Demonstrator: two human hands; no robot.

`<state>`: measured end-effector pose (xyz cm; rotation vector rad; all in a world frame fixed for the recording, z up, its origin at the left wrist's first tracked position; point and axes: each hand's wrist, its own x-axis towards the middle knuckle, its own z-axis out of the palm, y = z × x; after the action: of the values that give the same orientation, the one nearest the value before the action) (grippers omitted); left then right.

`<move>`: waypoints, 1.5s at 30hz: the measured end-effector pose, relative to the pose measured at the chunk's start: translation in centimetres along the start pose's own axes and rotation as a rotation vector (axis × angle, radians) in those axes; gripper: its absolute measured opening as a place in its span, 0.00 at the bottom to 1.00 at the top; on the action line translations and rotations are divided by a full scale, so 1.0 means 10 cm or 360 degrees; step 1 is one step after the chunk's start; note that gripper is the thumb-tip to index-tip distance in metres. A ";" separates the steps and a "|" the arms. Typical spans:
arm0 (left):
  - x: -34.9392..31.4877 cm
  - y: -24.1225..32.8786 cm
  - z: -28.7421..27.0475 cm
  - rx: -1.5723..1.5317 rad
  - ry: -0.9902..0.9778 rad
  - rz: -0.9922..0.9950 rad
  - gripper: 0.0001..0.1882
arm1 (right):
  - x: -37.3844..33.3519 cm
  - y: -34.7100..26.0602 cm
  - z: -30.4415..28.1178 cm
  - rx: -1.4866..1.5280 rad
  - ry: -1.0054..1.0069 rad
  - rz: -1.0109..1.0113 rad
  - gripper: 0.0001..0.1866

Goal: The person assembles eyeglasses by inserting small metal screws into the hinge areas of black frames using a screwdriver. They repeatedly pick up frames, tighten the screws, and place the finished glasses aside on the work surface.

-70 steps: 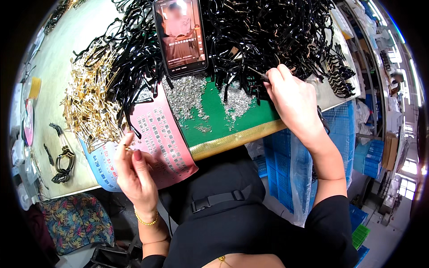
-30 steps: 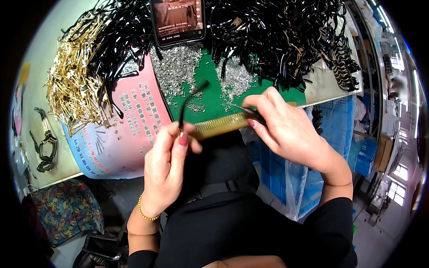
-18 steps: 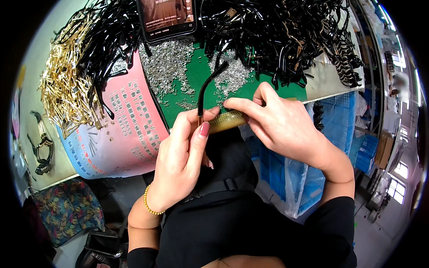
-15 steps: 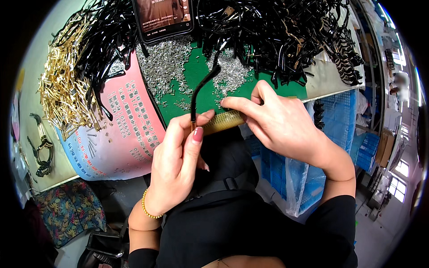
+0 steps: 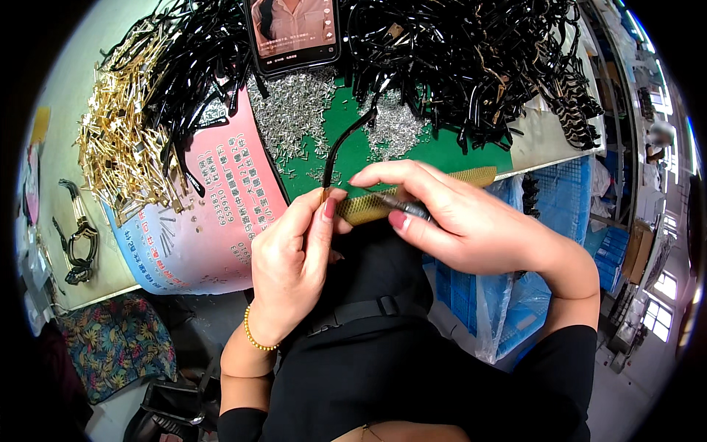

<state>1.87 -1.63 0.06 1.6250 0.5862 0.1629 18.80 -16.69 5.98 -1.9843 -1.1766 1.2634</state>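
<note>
Between the thumb and fingers of my left hand [image 5: 291, 254] stands a black eyeglass temple arm [image 5: 333, 151], its curved end pointing away from me. My right hand [image 5: 471, 225] grips a slim dark-handled screwdriver [image 5: 407, 207], its thin shaft pointing left toward the lower end of the temple. Whatever lies at the screwdriver's tip is too small to make out. Under both hands runs a yellow mesh-patterned strip [image 5: 362, 209] along the table's front edge. Two heaps of tiny silver screw-like pieces [image 5: 294, 121] lie beyond my hands on a green mat [image 5: 471, 159].
A phone [image 5: 294, 59] with a lit screen stands at the back. Piles of black temple arms [image 5: 456, 70] flank it, with gold metal parts [image 5: 121, 140] at the left. A pink-and-blue printed sheet [image 5: 213, 169] covers the left front. Blue crates [image 5: 571, 188] stand at the right.
My right hand has drawn back from beside the screw heap, and the screwdriver in it now shows, aimed at the temple. The left hand still holds the temple. The whole view has shifted slightly.
</note>
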 end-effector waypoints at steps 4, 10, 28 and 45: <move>0.00 -0.04 0.01 0.0034 0.0018 0.0050 0.10 | 0.09 -0.25 -0.05 0.0902 -0.0368 0.0449 0.26; 0.02 -0.04 0.04 0.0333 0.0071 0.0258 0.11 | 0.12 -0.25 -0.05 0.1037 -0.0340 0.0509 0.27; -0.13 -0.34 -0.62 -0.0382 0.0851 0.0477 0.17 | 0.73 -0.51 0.21 -0.0797 0.0343 -0.0517 0.12; -0.03 -0.34 -1.48 0.1093 0.1321 0.0378 0.07 | 1.89 -0.83 0.29 -0.1519 0.0662 -0.1091 0.09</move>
<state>-5.76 11.49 -0.86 2.2827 1.1616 0.9227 16.55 3.73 2.46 -1.9291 -2.1838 -0.1155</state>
